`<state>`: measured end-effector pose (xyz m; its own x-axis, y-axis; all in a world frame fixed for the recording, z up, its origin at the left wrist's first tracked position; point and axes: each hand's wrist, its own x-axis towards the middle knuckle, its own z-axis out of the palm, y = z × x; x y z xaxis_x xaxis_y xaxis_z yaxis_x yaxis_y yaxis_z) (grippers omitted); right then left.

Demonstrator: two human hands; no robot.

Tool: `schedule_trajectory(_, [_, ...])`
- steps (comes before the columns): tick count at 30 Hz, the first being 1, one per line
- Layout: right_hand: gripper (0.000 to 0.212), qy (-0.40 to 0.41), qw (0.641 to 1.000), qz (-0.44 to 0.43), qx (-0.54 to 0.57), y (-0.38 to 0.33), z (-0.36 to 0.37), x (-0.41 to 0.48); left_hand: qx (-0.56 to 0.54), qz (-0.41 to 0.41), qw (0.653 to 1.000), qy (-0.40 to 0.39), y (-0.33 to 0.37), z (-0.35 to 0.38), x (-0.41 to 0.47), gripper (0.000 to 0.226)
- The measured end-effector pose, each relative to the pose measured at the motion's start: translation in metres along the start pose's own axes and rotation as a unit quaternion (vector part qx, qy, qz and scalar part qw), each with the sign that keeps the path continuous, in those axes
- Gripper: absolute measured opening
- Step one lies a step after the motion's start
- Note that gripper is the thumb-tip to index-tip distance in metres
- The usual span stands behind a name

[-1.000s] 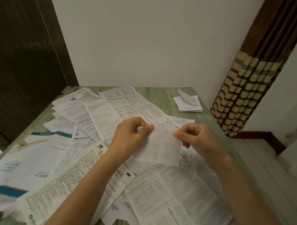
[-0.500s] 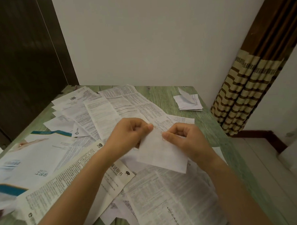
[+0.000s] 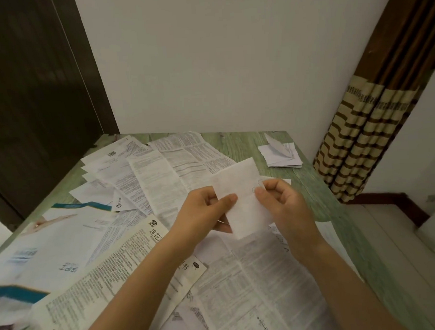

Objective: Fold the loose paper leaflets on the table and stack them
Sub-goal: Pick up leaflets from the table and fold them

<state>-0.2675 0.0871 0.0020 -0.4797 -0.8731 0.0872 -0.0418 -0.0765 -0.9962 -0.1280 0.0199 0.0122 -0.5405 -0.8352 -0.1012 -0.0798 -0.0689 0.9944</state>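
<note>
A small folded white leaflet (image 3: pixel 239 186) is held up above the table, tilted, its top corner pointing away from me. My left hand (image 3: pixel 203 213) pinches its left edge between thumb and fingers. My right hand (image 3: pixel 280 202) pinches its right edge with thumb and forefinger. Several loose printed leaflets (image 3: pixel 162 182) lie spread and overlapping over most of the green wooden table (image 3: pixel 243 143). A small stack of folded leaflets (image 3: pixel 280 154) sits at the far right corner, with one sheet standing up from it.
A large glossy leaflet with teal bands (image 3: pixel 52 237) lies at the near left. A big printed sheet (image 3: pixel 261 287) lies under my forearms. A white wall stands behind the table, a dark door at the left, a striped brown curtain (image 3: pixel 365 138) at the right.
The folded leaflet has turned from hanging below my fingers to standing upward and away from me. Both hands have stayed close together above the spread sheets.
</note>
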Motion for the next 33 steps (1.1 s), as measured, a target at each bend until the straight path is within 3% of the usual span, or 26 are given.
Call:
schedule_trajectory(4, [0.011, -0.046, 0.998, 0.052, 0.007, 0.000, -0.001, 0.000, 0.025, 0.001, 0.999, 0.031, -0.001, -0.004, 0.003, 0.018])
schedule_trajectory(7, [0.017, -0.048, 0.998, 0.045, 0.006, -0.003, -0.003, 0.000, -0.049, -0.039, 0.998, 0.025, -0.001, -0.001, 0.004, 0.026])
schedule_trajectory(9, [0.032, -0.027, 0.999, 0.031, -0.001, -0.001, -0.005, 0.002, -0.145, -0.078, 0.986, 0.004, 0.000, 0.004, 0.003, 0.022])
schedule_trajectory(11, [0.042, -0.013, 1.000, 0.019, -0.013, 0.003, -0.007, 0.003, -0.206, -0.118, 0.971, -0.037, -0.001, 0.008, 0.000, 0.036])
schedule_trajectory(13, [0.048, -0.010, 0.999, 0.000, -0.037, 0.007, -0.007, 0.004, -0.210, -0.137, 0.965, -0.075, -0.003, 0.011, -0.001, 0.049])
schedule_trajectory(15, [0.052, -0.009, 0.998, -0.026, -0.062, 0.008, -0.008, 0.004, -0.195, -0.125, 0.968, -0.093, -0.005, 0.013, -0.002, 0.042])
schedule_trajectory(18, [0.048, -0.020, 0.993, -0.062, -0.098, 0.005, -0.007, 0.004, -0.174, -0.086, 0.978, -0.082, -0.009, 0.013, 0.000, 0.022])
schedule_trajectory(22, [0.030, -0.005, 0.999, -0.023, -0.032, 0.000, -0.004, 0.001, -0.166, -0.037, 0.984, -0.054, -0.014, 0.012, 0.001, 0.020])
schedule_trajectory(26, [0.007, -0.007, 0.999, 0.009, -0.046, 0.000, -0.005, 0.002, -0.127, -0.002, 0.991, -0.030, -0.015, 0.008, 0.003, 0.018])
schedule_trajectory(33, [0.009, -0.036, 0.998, 0.022, -0.053, 0.000, -0.008, 0.002, -0.092, 0.025, 0.995, -0.005, -0.012, 0.008, 0.003, 0.018])
